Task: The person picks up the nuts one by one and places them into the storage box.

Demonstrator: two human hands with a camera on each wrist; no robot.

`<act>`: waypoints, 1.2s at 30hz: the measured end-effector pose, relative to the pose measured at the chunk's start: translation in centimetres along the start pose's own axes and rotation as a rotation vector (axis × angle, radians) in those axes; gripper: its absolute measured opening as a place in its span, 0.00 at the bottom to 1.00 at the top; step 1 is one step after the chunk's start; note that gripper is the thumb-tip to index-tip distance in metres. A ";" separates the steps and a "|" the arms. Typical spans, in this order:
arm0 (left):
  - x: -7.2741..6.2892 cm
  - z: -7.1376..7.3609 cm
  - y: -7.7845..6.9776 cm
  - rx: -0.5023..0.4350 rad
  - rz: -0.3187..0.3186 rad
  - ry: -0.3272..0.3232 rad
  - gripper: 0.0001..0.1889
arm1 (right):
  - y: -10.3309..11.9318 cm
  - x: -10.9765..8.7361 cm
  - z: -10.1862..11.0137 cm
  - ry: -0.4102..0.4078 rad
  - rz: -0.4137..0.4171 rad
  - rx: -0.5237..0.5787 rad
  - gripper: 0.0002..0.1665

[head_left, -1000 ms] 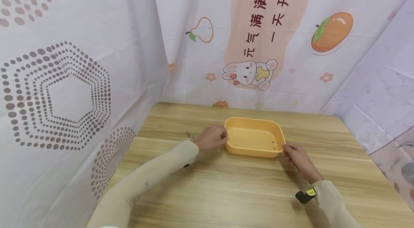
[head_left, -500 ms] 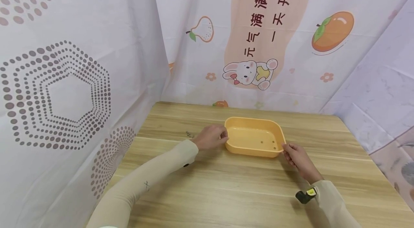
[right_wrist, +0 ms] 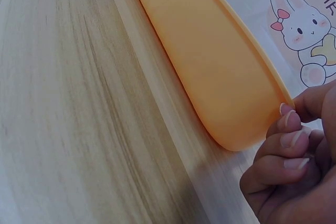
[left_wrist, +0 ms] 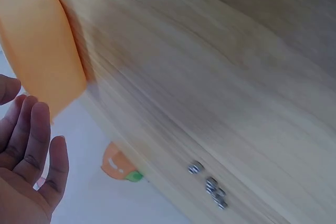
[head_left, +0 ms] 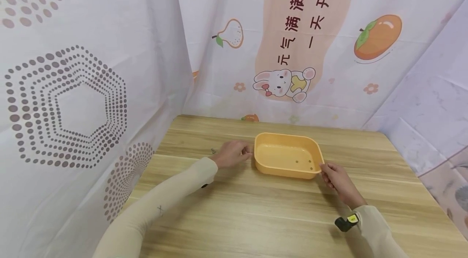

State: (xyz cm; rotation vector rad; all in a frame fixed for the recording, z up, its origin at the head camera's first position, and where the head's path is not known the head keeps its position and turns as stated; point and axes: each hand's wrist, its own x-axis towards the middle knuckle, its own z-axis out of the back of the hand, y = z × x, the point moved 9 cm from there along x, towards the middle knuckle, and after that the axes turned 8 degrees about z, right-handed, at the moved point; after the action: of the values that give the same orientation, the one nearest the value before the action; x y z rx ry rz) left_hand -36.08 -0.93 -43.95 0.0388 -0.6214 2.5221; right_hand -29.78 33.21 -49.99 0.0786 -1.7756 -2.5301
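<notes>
A yellow-orange plastic tray [head_left: 283,172] stands on the wooden table, with three small metal nuts [head_left: 297,161] on its floor toward the right. My right hand [head_left: 338,181] pinches the tray's near right corner at the rim between thumb and index finger. Just outside the tray's left end is my left hand [head_left: 232,153]; its fingers are loosely bent and nothing shows between them. The left wrist view has that hand [left_wrist: 31,153] beside the tray wall [left_wrist: 44,40]. More small nuts [left_wrist: 211,183] lie in a cluster on the table behind the left hand, partly hidden in the head view.
The light wooden table [head_left: 256,217] ends at a white printed curtain [head_left: 219,79] along the back. Another curtain [head_left: 84,111] with dotted patterns hangs on the left side, and a pale marbled one [head_left: 435,99] on the right.
A third nut has appeared on the tray floor beside the other two. My left hand has drawn back leftward from the tray's left rim. My right hand has kept its grip.
</notes>
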 end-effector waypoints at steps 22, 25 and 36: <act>-2.5 3.0 7.6 0.084 0.142 -0.048 0.04 | -0.1 -0.3 -0.1 0.007 -0.004 0.020 0.26; -2.7 3.6 8.8 0.106 0.157 -0.059 0.04 | 0.0 -0.2 -0.1 0.006 0.003 0.017 0.26; -3.6 4.5 11.9 0.180 0.221 -0.047 0.04 | -0.1 -0.1 0.0 -0.001 0.001 0.013 0.25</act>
State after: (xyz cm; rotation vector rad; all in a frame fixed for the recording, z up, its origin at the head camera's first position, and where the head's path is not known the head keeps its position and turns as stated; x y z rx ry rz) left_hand -39.45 -13.57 -45.54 0.0992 -0.4352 2.7930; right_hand -29.72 33.26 -50.08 0.0778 -1.7916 -2.5191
